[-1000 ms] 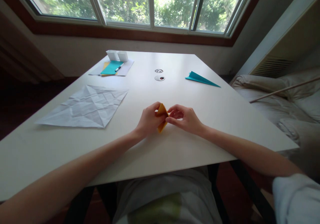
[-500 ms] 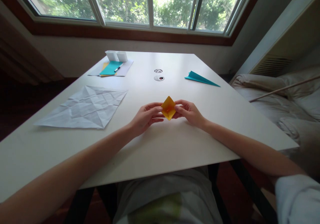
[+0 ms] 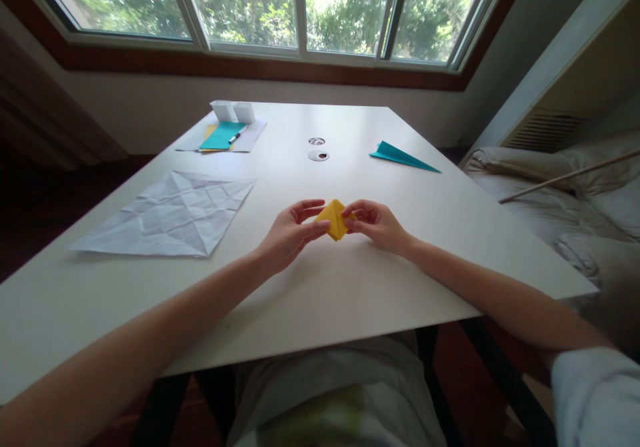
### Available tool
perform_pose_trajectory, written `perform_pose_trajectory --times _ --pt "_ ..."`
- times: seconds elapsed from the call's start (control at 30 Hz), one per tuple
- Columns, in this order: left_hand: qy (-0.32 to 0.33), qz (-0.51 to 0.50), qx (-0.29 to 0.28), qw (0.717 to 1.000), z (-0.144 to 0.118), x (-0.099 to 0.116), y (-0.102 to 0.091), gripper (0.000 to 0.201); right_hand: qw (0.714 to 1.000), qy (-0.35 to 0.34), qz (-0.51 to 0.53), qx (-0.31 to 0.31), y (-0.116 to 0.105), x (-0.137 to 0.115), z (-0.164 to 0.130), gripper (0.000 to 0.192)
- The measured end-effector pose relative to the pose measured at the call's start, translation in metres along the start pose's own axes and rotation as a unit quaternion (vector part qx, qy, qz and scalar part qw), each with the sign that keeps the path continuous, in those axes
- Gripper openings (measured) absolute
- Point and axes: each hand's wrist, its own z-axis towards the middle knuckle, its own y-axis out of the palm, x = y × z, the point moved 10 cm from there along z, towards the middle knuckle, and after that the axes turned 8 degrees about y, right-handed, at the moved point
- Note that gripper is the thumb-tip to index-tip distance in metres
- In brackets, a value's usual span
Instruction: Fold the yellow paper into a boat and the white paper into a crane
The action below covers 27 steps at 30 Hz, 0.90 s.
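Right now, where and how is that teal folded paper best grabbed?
Probably by the broad left end of the teal folded paper, from the near side, once the right hand is free: the other end tapers to a slender point.

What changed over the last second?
The yellow folded paper now shows a seamed face instead of the open hollow seen half a second ago, and sits slightly right of where it was a second ago. The left hand and right hand both hold it; no release visible. Teal dart and creased white sheet: unmoved.
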Motion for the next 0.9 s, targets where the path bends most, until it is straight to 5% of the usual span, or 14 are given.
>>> perform_pose_trajectory --times 0.2,0.3,0.37,0.53,0.7,0.9 --pt "-0.011 0.055 -0.009 0.998 -0.001 -0.002 -0.002 0.042 0.999 -0.002 -0.046 -0.001 0.001 0.003 0.0 0.02" --pt "0.025 0.174 -0.055 0.983 0.001 0.001 0.003 0.031 0.99 -0.005 -0.138 0.009 0.0 0.002 -0.001 0.018" --pt "0.081 0.322 -0.092 0.939 0.001 0.007 0.008 0.023 0.974 -0.012 -0.228 0.017 0.001 -0.001 -0.004 0.016" --pt "0.242 0.595 -0.108 0.759 -0.007 0.024 0.023 0.013 0.918 -0.029 -0.395 0.028 0.005 -0.008 -0.007 0.019" --pt "0.285 0.625 -0.166 0.708 -0.007 0.017 0.036 0.015 0.874 -0.062 -0.482 0.029 0.005 -0.005 -0.004 0.02" --pt "0.29 0.631 -0.213 0.687 -0.004 0.011 0.044 0.014 0.867 -0.061 -0.491 0.056 0.0 0.001 0.001 0.015"
